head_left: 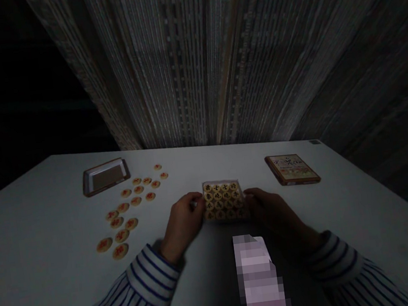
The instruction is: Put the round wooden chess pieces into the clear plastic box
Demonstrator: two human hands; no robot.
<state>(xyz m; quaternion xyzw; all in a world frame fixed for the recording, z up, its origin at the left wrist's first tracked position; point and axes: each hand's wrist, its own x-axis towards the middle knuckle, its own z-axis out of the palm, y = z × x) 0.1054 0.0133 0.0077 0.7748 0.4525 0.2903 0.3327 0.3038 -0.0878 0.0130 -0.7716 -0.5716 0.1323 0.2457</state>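
A clear-edged tray of Chinese chess pieces (pixel 223 200) is between my two hands, its round wooden discs in rows with dark characters facing up. My left hand (pixel 185 222) grips the tray's left side with thumb and fingers closed. On the opposite side, my right hand (pixel 276 213) pinches the right edge. Left of my left hand, several loose chess pieces (pixel 136 201) with red characters are scattered face up across the table.
The white table (pixel 191 293) carries an open box half (pixel 126 168) at the back left and a printed box lid (pixel 291 168) at the right. A blurred-out pale object (pixel 259 275) is near the front. Striped curtains (pixel 193 65) hang behind the far edge.
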